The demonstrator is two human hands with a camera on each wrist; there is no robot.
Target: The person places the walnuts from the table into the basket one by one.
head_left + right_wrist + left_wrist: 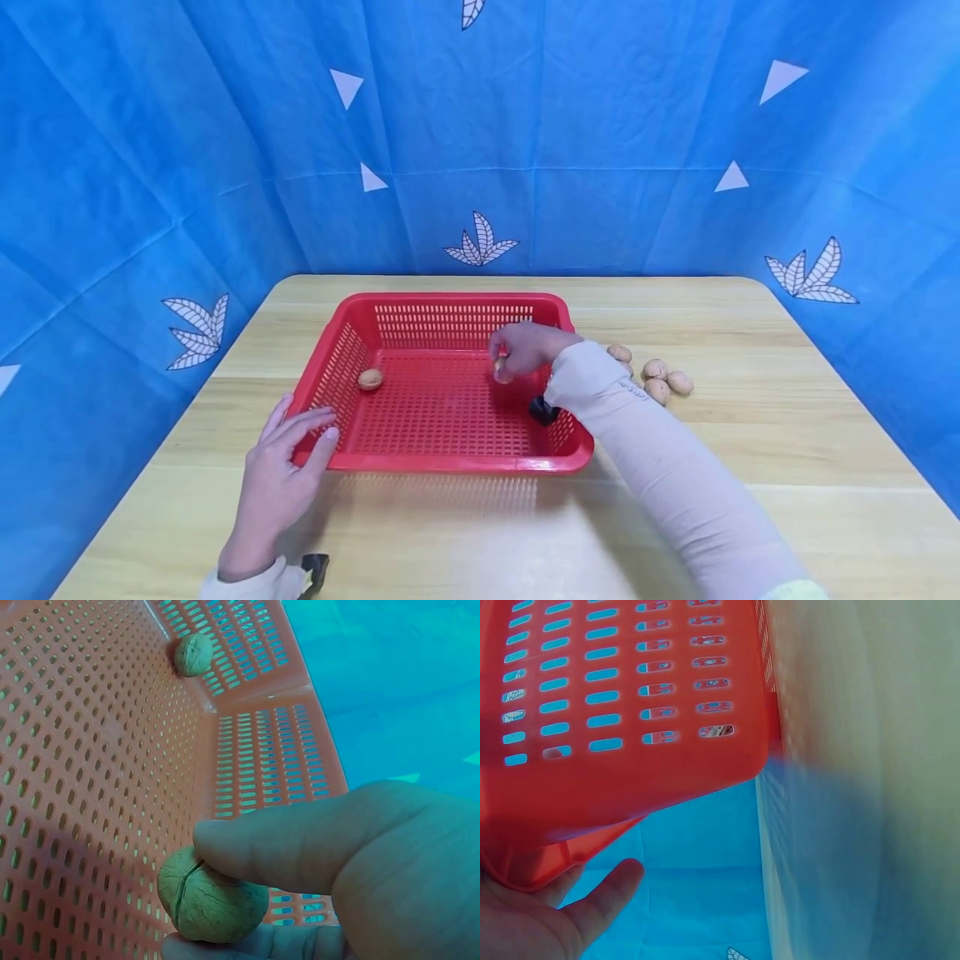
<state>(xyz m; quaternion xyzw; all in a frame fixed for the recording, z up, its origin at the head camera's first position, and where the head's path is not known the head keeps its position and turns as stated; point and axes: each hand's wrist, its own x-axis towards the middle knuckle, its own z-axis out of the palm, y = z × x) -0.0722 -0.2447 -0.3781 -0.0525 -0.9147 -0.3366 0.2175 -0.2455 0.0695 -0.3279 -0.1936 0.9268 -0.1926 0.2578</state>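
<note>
A red plastic basket [435, 463] with slotted walls stands on the table. Inside its right half, my right hand [525, 348] pinches a walnut [214, 896] between thumb and fingers, above the basket floor. Another walnut [370, 379] lies in the basket by the left wall; it also shows at the far end in the right wrist view. My left hand [281, 479] rests at the basket's front left corner, fingers over the rim and thumb stretched out. Seen from the left wrist, the thumb [615, 896] points away from the basket's underside.
Right of the basket, several walnuts [656, 392] lie in a loose group on the wooden table [780, 450], partly behind the right sleeve [660, 467]. A blue patterned cloth [600, 125] hangs behind the table and along both sides.
</note>
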